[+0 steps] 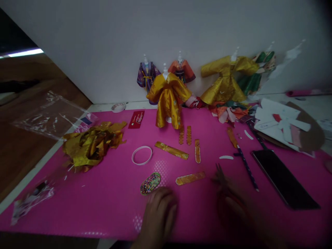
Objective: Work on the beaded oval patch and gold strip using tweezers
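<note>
My left hand [158,215] rests blurred on the pink mat [103,204] near the front edge, just below an oval beaded piece [150,183], and holds nothing. My right hand [234,207], also blurred, is closed around what looks like small scissors [220,173] whose dark tips point away from me. A gold fabric strip [190,178] lies between the hands. More gold strips [171,150] lie further back. A gold miniature robe [169,100] stands on a white stand at the mat's back.
Several other miniature robes [225,81] stand along the white wall. A heap of gold fabric scraps [90,143], a white tape ring [142,155], a dark phone [284,180], a patterned pencil [247,169] and paper pattern pieces [280,122] lie around.
</note>
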Demonstrator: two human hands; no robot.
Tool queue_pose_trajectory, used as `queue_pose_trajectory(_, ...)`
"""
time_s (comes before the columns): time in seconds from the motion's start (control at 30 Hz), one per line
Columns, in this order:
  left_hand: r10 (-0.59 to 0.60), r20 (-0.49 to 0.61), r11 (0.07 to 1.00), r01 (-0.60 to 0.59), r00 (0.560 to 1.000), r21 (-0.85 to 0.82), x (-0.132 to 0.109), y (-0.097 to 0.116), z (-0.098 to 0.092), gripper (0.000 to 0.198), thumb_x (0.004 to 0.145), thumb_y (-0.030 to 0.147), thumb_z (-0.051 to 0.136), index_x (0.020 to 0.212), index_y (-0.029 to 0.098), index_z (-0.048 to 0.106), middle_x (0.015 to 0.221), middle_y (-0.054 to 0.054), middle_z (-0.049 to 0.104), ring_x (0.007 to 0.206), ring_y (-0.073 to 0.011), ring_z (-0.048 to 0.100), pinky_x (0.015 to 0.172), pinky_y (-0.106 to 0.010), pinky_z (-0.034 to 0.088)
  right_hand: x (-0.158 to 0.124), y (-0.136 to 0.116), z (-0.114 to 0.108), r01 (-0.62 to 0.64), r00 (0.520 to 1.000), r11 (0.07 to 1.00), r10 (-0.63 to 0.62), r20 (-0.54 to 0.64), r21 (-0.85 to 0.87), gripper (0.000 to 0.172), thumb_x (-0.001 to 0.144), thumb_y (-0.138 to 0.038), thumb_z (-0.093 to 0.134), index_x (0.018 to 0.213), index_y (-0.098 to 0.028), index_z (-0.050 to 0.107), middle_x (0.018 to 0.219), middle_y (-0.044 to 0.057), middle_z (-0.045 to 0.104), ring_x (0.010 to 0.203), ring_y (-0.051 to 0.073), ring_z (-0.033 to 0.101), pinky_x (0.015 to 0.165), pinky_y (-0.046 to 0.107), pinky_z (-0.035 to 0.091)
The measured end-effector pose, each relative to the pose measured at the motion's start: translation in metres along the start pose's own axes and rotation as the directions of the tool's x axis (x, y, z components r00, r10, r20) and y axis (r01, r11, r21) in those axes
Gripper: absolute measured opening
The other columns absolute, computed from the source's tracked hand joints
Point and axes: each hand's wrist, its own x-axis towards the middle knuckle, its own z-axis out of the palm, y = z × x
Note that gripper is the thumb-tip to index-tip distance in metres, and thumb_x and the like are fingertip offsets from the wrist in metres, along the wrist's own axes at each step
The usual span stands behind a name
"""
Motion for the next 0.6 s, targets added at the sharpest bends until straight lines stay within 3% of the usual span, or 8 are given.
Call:
queue_pose_trajectory(0.17, 0.035, -0.079, 0.999, -0.034, 0.996, 0.018, 0.000, 0.004, -0.013, 0.026, 0.109, 0.027, 0.039, 0.092, 0.022, 0.058, 0.089, -0.003, 0.068, 0.087, -0.0177, 0.064, 0.083, -0.029, 0.052, -0.007, 0.008, 0.005, 0.000, 0.998, 1.000, 0.001, -0.071, 0.014, 0.019, 0.101, -0.035, 0.052, 0.111, -0.032, 0.069, 0.129, 0.004, 0.070, 0.124, 0.028, 0.063, 0.101, 0.044, 0.054)
queue_pose_trajectory(0.3, 0.025, -0.156, 0.998, -0.015, 0.987, 0.063, -0.005, 0.002, -0.019, 0.030, 0.110, 0.027, 0.034, 0.093, 0.023, 0.058, 0.090, -0.004, 0.066, 0.088, -0.0193, 0.062, 0.081, -0.032, 0.051, -0.013, 0.013, 0.009, -0.002, 0.996, 1.000, 0.002, -0.086, -0.005, 0.024, 0.100, -0.035, 0.055, 0.120, -0.032, 0.067, 0.133, 0.005, 0.068, 0.124, 0.029, 0.063, 0.102, 0.045, 0.053)
queue_pose_trajectory(0.4, -0.087, -0.220, 0.989, 0.111, 0.972, 0.101, -0.009, -0.008, -0.027, 0.024, 0.107, 0.020, 0.036, 0.097, 0.022, 0.058, 0.098, -0.006, 0.063, 0.092, -0.0208, 0.060, 0.081, -0.035, 0.050, -0.014, 0.017, 0.010, 0.016, 0.996, 1.000, -0.017, -0.085, -0.008, 0.022, 0.099, -0.036, 0.057, 0.118, -0.034, 0.068, 0.129, 0.003, 0.070, 0.121, 0.028, 0.064, 0.101, 0.042, 0.054)
queue_pose_trajectory(0.5, -0.209, -0.327, 0.947, 0.275, 0.922, 0.169, -0.011, -0.023, -0.040, 0.012, 0.104, 0.018, 0.045, 0.102, 0.022, 0.056, 0.107, -0.008, 0.061, 0.099, -0.0223, 0.060, 0.083, -0.036, 0.051, -0.015, 0.019, 0.011, 0.012, 0.996, 1.000, -0.012, -0.083, -0.001, 0.022, 0.100, -0.034, 0.055, 0.118, -0.034, 0.068, 0.127, 0.004, 0.070, 0.123, 0.027, 0.063, 0.101, 0.041, 0.053)
queue_pose_trajectory(0.6, -0.225, -0.322, 0.925, 0.306, 0.919, 0.225, -0.011, -0.036, -0.051, 0.012, 0.102, 0.025, 0.050, 0.112, 0.021, 0.056, 0.107, -0.009, 0.063, 0.099, -0.0252, 0.061, 0.085, -0.041, 0.052, -0.017, 0.020, 0.012, -0.010, 0.995, 1.000, 0.011, -0.096, 0.014, 0.024, 0.101, -0.034, 0.052, 0.121, -0.034, 0.067, 0.129, 0.005, 0.069, 0.120, 0.027, 0.064, 0.099, 0.042, 0.055)
